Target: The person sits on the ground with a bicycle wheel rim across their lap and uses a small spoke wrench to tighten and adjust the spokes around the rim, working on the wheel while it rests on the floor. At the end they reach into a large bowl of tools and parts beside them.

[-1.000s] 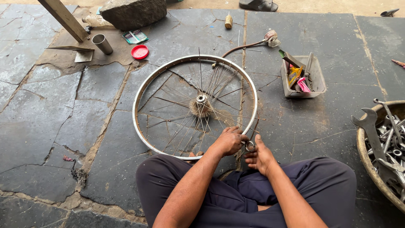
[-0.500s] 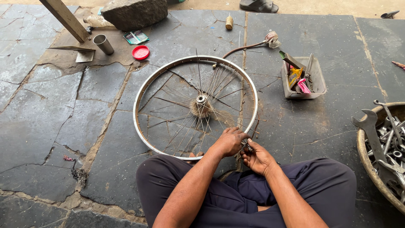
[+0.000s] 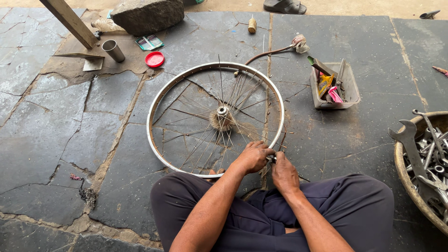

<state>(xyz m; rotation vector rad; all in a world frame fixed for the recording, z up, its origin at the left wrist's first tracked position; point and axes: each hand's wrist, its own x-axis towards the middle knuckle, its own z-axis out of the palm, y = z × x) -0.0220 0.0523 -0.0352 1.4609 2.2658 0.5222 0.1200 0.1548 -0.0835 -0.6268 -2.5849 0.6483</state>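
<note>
A bicycle wheel rim [image 3: 161,100] with thin metal spokes and a hub [image 3: 222,112] lies flat on the stone floor in front of my crossed legs. My left hand [image 3: 252,157] is closed over the near right edge of the rim, gripping it where spokes meet it. My right hand [image 3: 283,173] sits just beside it, fingers pinched on a small dark tool or spoke end at the rim; what it holds is too small to name. Several loose spokes [image 3: 242,88] fan out toward the far right of the wheel.
A grey plastic tray [image 3: 351,91] of small items stands at right. A round basin [image 3: 405,175] of spanners and metal parts sits at the far right edge. A metal cup [image 3: 113,50], red lid [image 3: 154,59], large stone [image 3: 147,14] and wooden post [image 3: 70,21] stand at the back left.
Both hands have stayed at the near right part of the rim, shifting only slightly. The wheel has not visibly moved.
</note>
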